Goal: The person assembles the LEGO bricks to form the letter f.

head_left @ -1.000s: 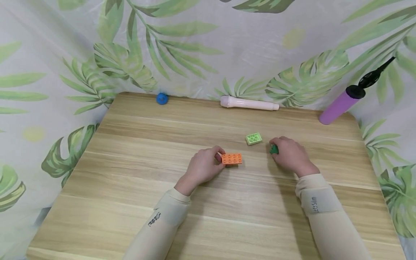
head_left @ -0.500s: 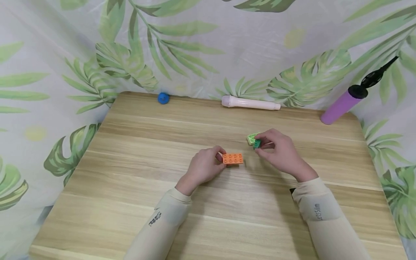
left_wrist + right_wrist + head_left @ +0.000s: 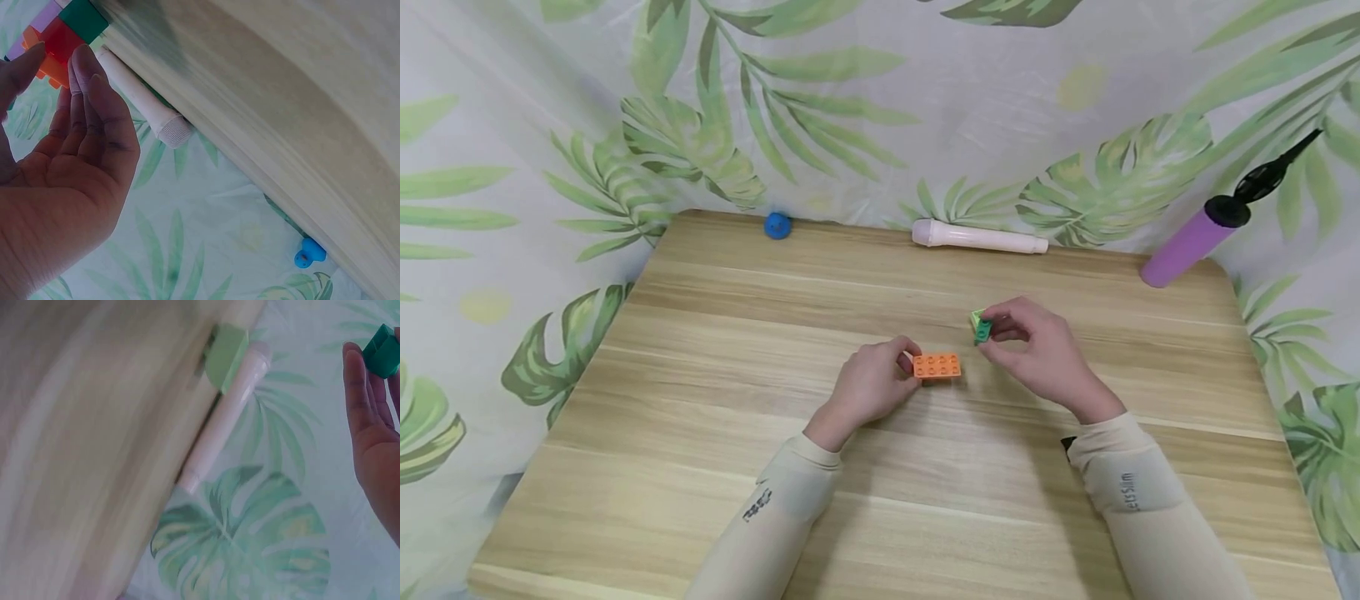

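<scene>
My left hand (image 3: 868,379) grips an orange brick (image 3: 937,367) with studs facing up, just above the middle of the table. In the left wrist view a red brick (image 3: 64,41) and a dark green brick (image 3: 84,20) are joined under it. Between thumb and fingers, my right hand (image 3: 1037,348) pinches a small dark green brick (image 3: 982,331), raised off the table. Behind it a light green brick (image 3: 975,317) lies on the wood, mostly covered by that hand; the right wrist view shows this light green brick (image 3: 228,359) more fully.
Along the back edge of the wooden table (image 3: 700,458) lie a blue toy (image 3: 777,225) and a pale pink microphone (image 3: 981,237). A purple pump (image 3: 1187,246) with a black top leans at the back right. Leaf-patterned cloth (image 3: 850,100) rises behind.
My right hand has picked up the small dark green brick and carried it left, in front of the light green one. My left hand has stayed in place with the orange brick.
</scene>
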A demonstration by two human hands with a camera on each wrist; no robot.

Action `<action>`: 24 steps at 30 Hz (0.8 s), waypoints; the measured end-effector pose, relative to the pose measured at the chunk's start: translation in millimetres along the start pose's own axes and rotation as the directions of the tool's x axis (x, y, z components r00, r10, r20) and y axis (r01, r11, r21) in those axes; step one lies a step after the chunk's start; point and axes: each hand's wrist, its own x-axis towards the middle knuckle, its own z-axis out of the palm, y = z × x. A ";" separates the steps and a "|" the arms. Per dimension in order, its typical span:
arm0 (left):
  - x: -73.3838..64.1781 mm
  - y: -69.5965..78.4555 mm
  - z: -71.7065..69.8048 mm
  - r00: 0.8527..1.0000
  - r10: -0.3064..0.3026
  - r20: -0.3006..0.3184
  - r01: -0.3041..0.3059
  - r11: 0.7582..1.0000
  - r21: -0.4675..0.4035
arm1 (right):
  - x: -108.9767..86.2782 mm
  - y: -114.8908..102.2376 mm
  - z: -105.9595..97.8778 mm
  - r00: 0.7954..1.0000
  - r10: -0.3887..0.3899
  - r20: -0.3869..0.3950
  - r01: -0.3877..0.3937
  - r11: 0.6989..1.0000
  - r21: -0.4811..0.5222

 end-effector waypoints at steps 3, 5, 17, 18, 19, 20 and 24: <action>-0.3 -1.3 -0.4 1.000 0.000 0.003 0.000 1.000 -0.004 | 2.0 0.5 16.1 0.998 -0.036 0.059 0.040 0.997 -0.060; -0.1 -1.9 -0.4 1.000 0.004 0.003 -0.004 1.000 -0.004 | 3.2 0.3 26.5 0.993 -0.062 0.098 0.072 0.992 -0.103; -0.9 -0.6 -1.6 1.000 0.027 0.001 -0.027 1.000 0.007 | 8.6 -2.3 46.6 0.981 -0.061 0.185 0.082 0.991 -0.109; -0.7 -0.5 -1.6 1.000 0.027 0.003 -0.027 1.000 0.006 | 8.7 -2.0 47.0 0.980 -0.057 0.188 0.079 0.991 -0.111; -0.6 -0.4 -1.9 1.000 0.027 0.004 -0.027 1.000 0.005 | 8.9 -2.3 47.3 0.980 -0.051 0.191 0.074 0.991 -0.113; -0.4 -0.5 -2.1 1.000 0.027 0.005 -0.027 1.000 0.005 | 9.1 -2.5 47.6 0.980 -0.046 0.194 0.069 0.991 -0.115; 0.6 -1.8 -1.5 1.000 0.030 0.005 -0.030 1.000 0.006 | 10.3 -4.5 49.1 0.978 -0.037 0.206 0.063 0.991 -0.120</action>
